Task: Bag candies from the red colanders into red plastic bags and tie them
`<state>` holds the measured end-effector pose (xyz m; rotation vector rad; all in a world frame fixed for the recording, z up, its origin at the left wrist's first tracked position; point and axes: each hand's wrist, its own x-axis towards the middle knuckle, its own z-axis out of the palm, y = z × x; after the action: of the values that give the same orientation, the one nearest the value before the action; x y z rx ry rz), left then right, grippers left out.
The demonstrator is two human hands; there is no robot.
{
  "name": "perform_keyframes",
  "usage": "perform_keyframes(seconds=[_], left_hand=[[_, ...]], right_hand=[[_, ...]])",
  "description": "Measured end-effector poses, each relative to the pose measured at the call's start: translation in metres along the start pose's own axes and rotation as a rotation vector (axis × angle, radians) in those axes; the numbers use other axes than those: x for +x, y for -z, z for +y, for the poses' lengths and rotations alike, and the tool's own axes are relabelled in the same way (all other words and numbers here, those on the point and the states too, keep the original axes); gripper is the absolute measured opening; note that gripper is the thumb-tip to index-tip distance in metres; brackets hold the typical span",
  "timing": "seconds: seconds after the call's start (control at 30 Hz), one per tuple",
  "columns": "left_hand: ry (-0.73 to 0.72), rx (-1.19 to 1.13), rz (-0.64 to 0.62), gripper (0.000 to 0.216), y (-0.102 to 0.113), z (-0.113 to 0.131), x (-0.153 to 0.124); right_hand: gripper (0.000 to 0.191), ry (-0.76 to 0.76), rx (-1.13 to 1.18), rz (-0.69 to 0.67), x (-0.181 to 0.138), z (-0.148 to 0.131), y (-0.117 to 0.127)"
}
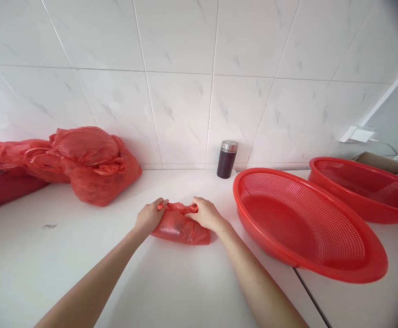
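Observation:
A small red plastic bag [181,230] with something inside lies on the white table, its top twisted into a narrow band. My left hand [151,215] pinches the left end of that band. At the other end, my right hand [206,213] grips the twisted plastic between thumb and fingers. The band is stretched between both hands just above the full part of the bag. What the bag contains is hard to make out through the plastic.
Several filled red plastic bags [96,177] are heaped at the left by the tiled wall. A dark flask [226,160] with a silver lid stands behind. A red plastic basket [287,218] and a second red basket [359,196] occupy the right, near a cardboard box [379,162].

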<state>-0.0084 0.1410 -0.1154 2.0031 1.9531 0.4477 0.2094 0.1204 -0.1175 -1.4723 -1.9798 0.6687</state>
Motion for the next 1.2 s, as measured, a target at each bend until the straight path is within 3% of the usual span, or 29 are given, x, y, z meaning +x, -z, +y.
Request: perform_keyframes(seconds=[0.23,0.4,0.57,0.73,0.87,1.0,1.2], left_hand=[[0.045,-0.066,-0.009,0.041,0.0,0.006,0.007],[0.13,-0.205,-0.037,0.055,0.001,0.007,0.007],[0.109,-0.338,-0.103,0.069,0.007,0.011,-0.003],[-0.014,-0.292,-0.099,0.054,0.01,0.021,-0.009],[-0.057,-0.164,-0.017,0.038,0.003,0.031,-0.004],[-0.066,-0.082,-0.047,0.027,-0.006,0.034,0.007],[-0.086,-0.039,-0.068,0.033,-0.015,0.028,0.018]], right_hand=[[0.017,-0.041,-0.022,-0.032,0.001,-0.006,0.008],[0.026,-0.025,0.111,-0.033,0.001,0.003,0.018],[0.019,-0.055,0.176,0.071,0.005,0.014,0.019],[0.013,-0.15,0.083,0.215,0.008,0.014,0.003],[0.016,-0.196,-0.027,0.195,0.007,0.007,-0.009],[0.018,-0.226,-0.096,0.154,0.008,0.004,-0.011],[0.017,-0.271,-0.126,0.154,0.012,0.014,-0.007]])
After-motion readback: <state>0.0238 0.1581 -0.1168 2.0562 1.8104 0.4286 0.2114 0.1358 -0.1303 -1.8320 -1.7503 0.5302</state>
